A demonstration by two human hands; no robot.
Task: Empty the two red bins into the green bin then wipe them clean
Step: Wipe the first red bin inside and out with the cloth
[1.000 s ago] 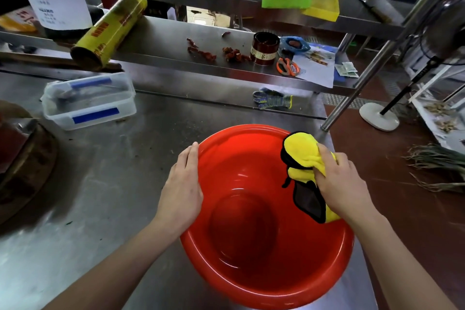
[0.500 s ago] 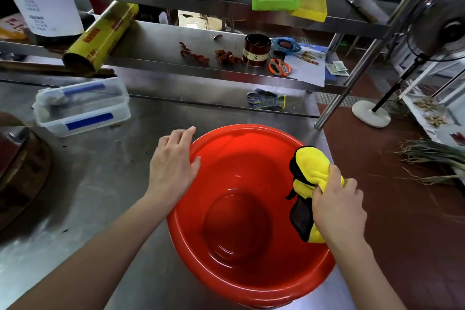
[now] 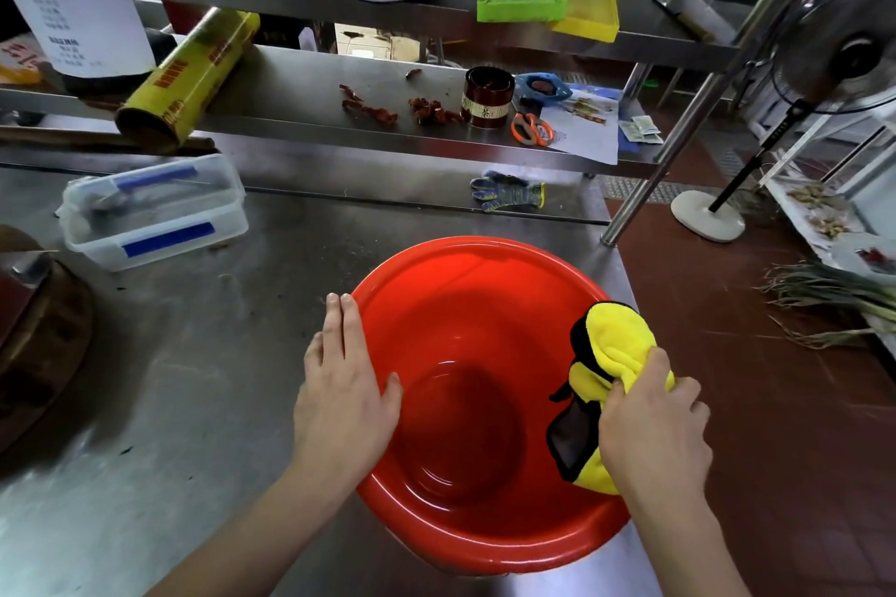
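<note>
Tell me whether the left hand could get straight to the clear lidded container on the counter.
Probably yes. The left hand rests flat on the rim of the red bin, holding nothing, and the clear container sits further back to its left on the steel counter, with only bare surface between them.

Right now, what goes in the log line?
left hand: steadies red bin rim | right hand: wipes inside wall with yellow cloth
</note>
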